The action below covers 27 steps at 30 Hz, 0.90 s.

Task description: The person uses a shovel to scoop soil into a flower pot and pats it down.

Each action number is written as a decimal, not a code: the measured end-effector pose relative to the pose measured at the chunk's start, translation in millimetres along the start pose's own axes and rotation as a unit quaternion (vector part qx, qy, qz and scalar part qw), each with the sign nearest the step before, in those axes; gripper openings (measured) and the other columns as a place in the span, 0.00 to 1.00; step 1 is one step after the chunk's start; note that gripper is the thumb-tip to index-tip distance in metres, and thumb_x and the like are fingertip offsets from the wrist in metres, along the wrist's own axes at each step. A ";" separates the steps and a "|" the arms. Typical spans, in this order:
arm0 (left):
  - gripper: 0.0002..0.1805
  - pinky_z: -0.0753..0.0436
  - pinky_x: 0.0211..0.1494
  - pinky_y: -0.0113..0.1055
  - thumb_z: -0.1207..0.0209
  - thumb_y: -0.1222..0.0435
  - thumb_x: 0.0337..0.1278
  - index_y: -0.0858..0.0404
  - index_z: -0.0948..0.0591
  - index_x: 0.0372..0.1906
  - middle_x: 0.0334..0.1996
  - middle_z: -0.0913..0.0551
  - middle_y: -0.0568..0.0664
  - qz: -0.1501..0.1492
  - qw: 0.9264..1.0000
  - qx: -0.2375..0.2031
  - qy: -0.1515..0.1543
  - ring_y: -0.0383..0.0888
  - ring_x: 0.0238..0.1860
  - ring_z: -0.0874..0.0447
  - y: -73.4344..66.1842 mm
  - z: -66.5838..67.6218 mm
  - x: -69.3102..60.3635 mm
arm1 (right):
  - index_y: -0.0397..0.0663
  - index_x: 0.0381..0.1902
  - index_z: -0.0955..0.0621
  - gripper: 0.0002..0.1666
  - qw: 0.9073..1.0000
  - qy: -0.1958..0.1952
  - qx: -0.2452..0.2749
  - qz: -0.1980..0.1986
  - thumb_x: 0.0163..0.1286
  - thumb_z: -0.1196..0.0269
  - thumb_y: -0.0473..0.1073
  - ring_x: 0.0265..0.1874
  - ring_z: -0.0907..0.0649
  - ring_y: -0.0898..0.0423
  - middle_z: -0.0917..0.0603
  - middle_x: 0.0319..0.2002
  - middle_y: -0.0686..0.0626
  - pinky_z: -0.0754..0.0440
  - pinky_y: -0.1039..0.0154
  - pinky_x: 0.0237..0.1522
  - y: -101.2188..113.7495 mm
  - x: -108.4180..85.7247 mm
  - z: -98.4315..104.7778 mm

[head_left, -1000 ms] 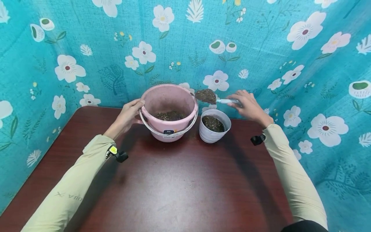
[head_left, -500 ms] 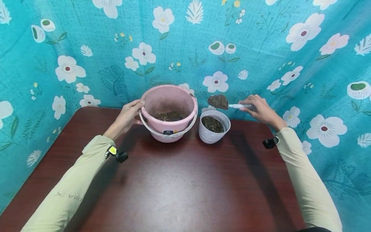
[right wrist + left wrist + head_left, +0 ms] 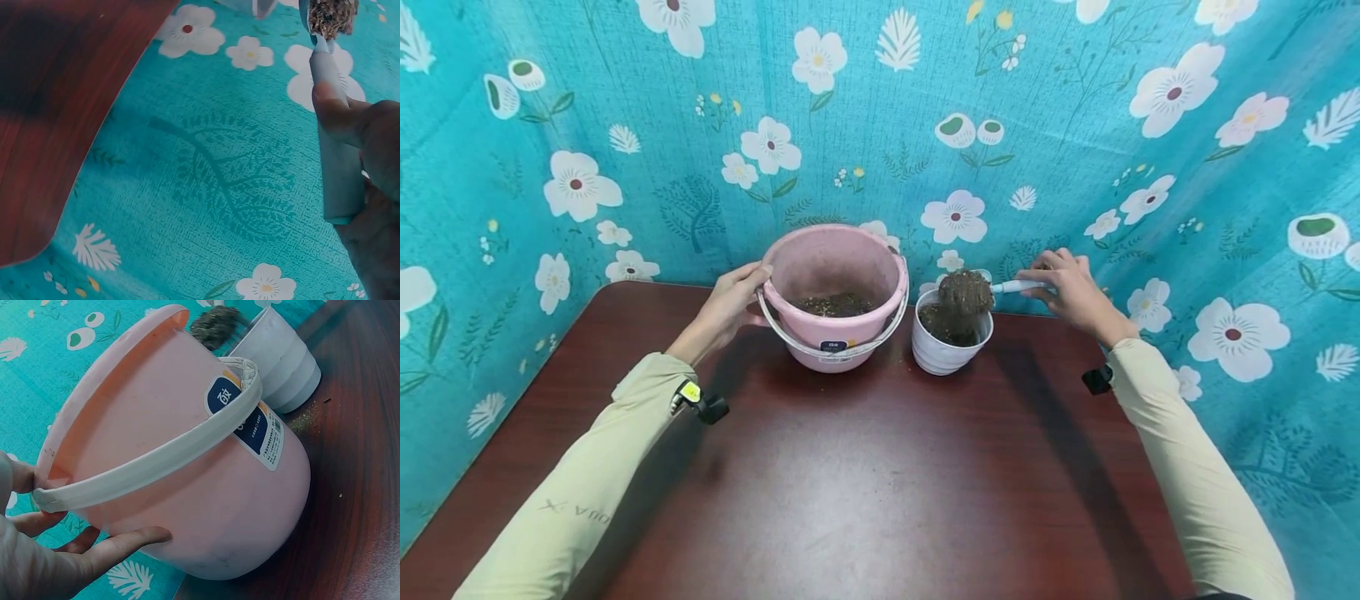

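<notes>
My left hand (image 3: pixel 726 304) grips the left side of a pink bucket (image 3: pixel 831 337) at its rim, where the white handle (image 3: pixel 156 453) joins; the thumb lies along the outer wall. Dark soil (image 3: pixel 842 304) covers the bucket's bottom. In my right hand (image 3: pixel 1070 292) is a trowel (image 3: pixel 337 162), held by its pale grip. Its blade is tipped over the white flowerpot (image 3: pixel 936 354), and soil (image 3: pixel 966 292) is sliding off it, blurred, into the pot. More soil lies inside the pot. The pot stands upright just right of the bucket.
Both containers stand near the back edge of a dark red-brown table (image 3: pixel 850 483). Behind it hangs a teal flowered curtain (image 3: pixel 865 117). A few soil crumbs (image 3: pixel 304 419) lie on the table between the bucket and pot.
The loaded trowel has moved right from the bucket's rim to above the flowerpot, then lowered and tilted, with soil now falling. My left hand has stayed on the bucket.
</notes>
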<state>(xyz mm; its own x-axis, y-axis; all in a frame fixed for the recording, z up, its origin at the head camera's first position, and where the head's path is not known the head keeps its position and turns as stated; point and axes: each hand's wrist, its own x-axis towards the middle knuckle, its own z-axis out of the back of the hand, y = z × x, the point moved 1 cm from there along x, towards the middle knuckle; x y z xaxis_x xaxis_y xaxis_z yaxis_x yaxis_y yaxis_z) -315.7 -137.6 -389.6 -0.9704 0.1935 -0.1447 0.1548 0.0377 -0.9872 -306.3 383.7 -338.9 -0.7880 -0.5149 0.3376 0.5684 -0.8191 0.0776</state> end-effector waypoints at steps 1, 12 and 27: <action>0.32 0.09 0.39 0.38 0.49 0.55 0.81 0.67 0.36 0.79 0.53 0.25 0.53 0.000 1.000 -0.001 0.000 0.42 0.51 0.20 0.3 -0.4 0.0 | 0.37 0.53 0.12 0.16 1.000 -0.005 -0.007 0.001 0.68 0.29 0.30 0.43 0.31 0.45 0.19 0.45 0.41 0.44 0.44 0.43 -0.1 -0.7 -1.2; 0.32 0.09 0.35 0.37 0.49 0.55 0.81 0.66 0.36 0.80 0.59 0.26 0.58 -0.002 1.000 -0.008 -0.006 0.44 0.52 0.20 3.0 -0.6 0.8 | 0.40 0.53 0.12 0.16 0.988 -0.062 -0.119 0.072 0.68 0.32 0.27 0.49 0.27 0.38 0.18 0.49 0.38 0.35 0.33 0.52 5.3 4.1 -1.7; 0.33 0.09 0.40 0.39 0.49 0.55 0.81 0.66 0.37 0.81 0.63 0.29 0.60 0.000 1.000 -0.008 0.005 0.42 0.53 0.21 1.1 0.8 1.0 | 0.40 0.53 0.12 0.22 0.971 -0.018 -0.219 0.092 0.69 0.41 0.18 0.50 0.24 0.39 0.17 0.47 0.40 0.30 0.35 0.58 24.9 16.4 1.0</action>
<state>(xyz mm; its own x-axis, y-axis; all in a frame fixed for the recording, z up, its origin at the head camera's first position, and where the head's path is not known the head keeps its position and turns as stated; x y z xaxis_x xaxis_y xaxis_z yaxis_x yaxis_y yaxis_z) -316.6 -138.2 -390.9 -0.9687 0.2024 -0.1435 0.1571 0.0529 -0.9862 -304.8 355.1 -330.5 -0.6698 -0.6593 0.3416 0.5364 -0.7477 -0.3914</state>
